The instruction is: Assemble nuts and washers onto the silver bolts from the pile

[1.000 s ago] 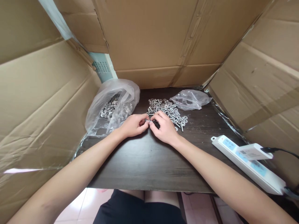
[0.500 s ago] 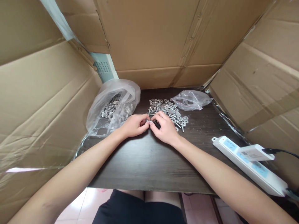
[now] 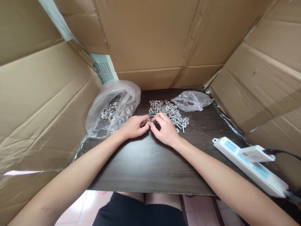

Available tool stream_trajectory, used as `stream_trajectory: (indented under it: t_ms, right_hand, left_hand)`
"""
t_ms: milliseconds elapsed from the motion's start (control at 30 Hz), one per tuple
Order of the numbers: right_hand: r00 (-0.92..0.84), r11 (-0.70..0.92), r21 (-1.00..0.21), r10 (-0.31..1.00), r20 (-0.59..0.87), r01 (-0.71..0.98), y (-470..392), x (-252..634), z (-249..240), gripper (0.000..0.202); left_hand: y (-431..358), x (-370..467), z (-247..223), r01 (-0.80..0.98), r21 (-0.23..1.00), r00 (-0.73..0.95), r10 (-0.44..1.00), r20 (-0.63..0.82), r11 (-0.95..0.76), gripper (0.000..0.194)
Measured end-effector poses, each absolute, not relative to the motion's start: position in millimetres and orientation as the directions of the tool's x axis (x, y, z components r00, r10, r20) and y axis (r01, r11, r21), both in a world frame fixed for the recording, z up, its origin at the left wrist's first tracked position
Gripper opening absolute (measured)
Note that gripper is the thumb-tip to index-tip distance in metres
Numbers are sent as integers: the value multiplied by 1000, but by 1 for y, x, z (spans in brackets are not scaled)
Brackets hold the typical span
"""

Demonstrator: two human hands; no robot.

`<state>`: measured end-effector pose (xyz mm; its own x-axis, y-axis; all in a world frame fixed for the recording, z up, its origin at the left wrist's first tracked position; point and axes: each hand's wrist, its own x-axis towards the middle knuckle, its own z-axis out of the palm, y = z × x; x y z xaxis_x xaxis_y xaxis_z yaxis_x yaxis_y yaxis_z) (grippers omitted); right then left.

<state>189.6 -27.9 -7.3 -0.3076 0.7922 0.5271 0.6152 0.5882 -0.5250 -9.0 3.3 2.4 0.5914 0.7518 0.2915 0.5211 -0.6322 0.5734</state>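
Note:
My left hand and my right hand meet fingertip to fingertip over the dark table. Between them they pinch a small metal bolt, mostly covered by the fingers; whether a nut or washer sits on it is too small to tell. Just behind my right hand lies a loose pile of bolts, nuts and washers. A clear plastic bag holding metal parts stands to the left, close behind my left hand.
A second, crumpled clear bag lies at the back right. The white power strip, with a plugged-in adapter and black cable, runs along the right side. Cardboard walls enclose the dark table at the back and both sides.
The view has shifted very slightly. Both hands keep the same pinch on the small bolt.

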Motion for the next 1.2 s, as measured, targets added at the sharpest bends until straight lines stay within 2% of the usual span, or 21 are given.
stream_trajectory:
  t_ms: [500, 800, 1200]
  right_hand:
    - [-308, 578, -525, 800, 515, 625, -28, 190, -6, 5]
    - [-325, 579, -524, 803, 500, 624, -27, 190, -6, 14]
    - [-317, 573, -533, 808, 497, 623, -28, 190, -6, 14]
  left_hand:
    - [3, -9, 4, 529, 571, 593, 755, 280, -627, 17]
    - [3, -9, 3, 521, 571, 597, 749, 287, -634, 17]
    - [3, -8, 4, 526, 568, 595, 751, 287, -634, 18]
